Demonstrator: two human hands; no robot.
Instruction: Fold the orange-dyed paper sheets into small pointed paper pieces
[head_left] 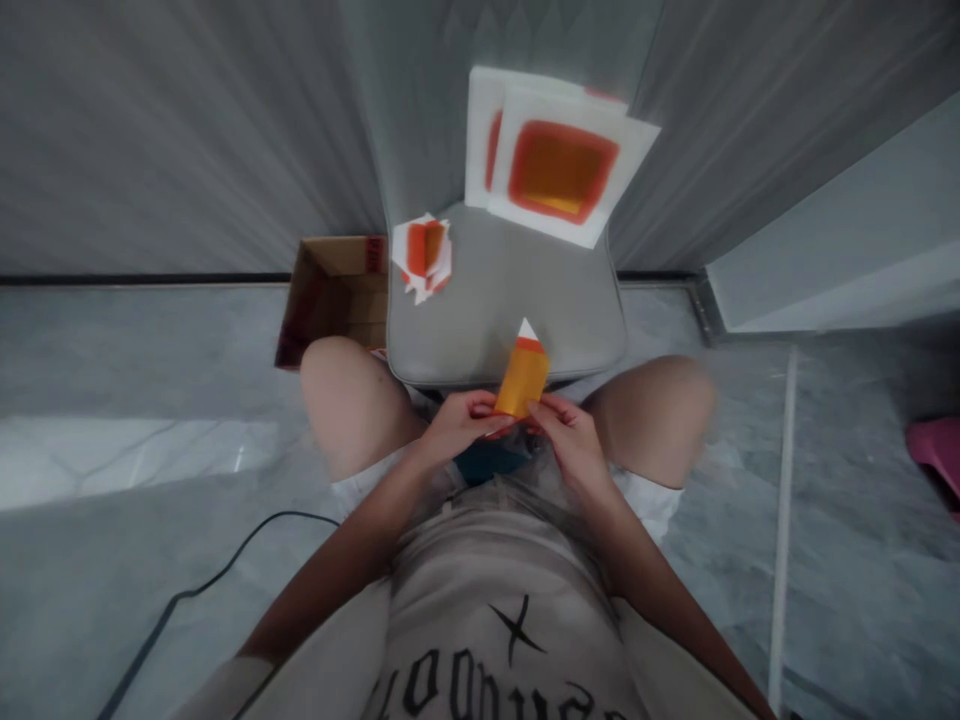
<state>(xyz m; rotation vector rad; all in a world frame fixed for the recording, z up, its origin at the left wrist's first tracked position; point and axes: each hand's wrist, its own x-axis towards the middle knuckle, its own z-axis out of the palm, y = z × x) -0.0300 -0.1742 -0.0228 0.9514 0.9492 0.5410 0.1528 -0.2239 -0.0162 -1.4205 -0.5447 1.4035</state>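
Low over my lap, a folded sheet of paper [523,382], gold and red with a white pointed tip, is held between both hands. My left hand [463,422] pinches its lower left corner. On the other side, the fingers of my right hand [564,428] close on the lower right corner. The tip of the paper points away from me, over the front of the chair seat [495,300]. A small folded red, gold and white paper piece [424,257] lies at the seat's left side. White sheets with red and gold squares [564,172] lean at the back.
An open cardboard box [341,295] stands on the floor left of the chair. A black cable [225,573] runs over the floor at left. A pink object [935,455] sits at the far right, and a grey curtain [187,130] hangs behind.
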